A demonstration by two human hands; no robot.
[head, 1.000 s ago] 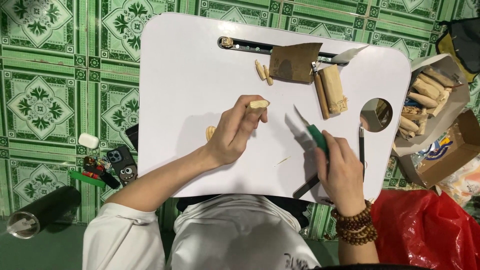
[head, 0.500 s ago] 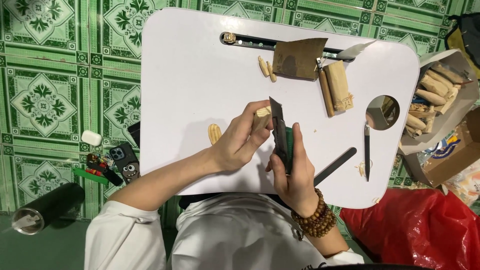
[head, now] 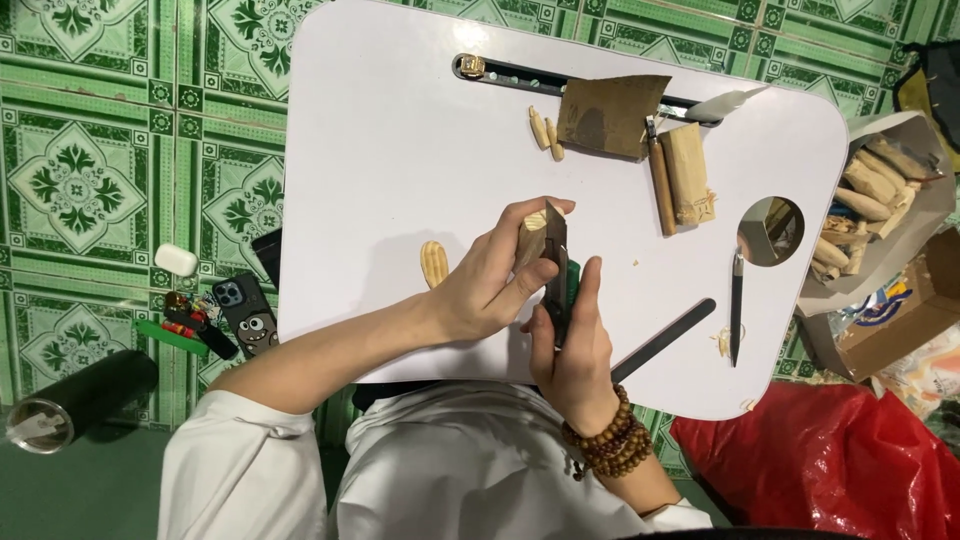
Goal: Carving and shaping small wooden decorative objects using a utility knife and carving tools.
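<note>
Mostly hidden between both hands (head: 540,300), wood piece (head: 533,228) meets knife (head: 558,270).

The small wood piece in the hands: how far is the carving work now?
Done: one carved piece lies on the white table, two more by the sandpaper. In hand: the left hand holds a wood piece against the green-handled knife in the right hand. Left: blanks fill the box.
</note>
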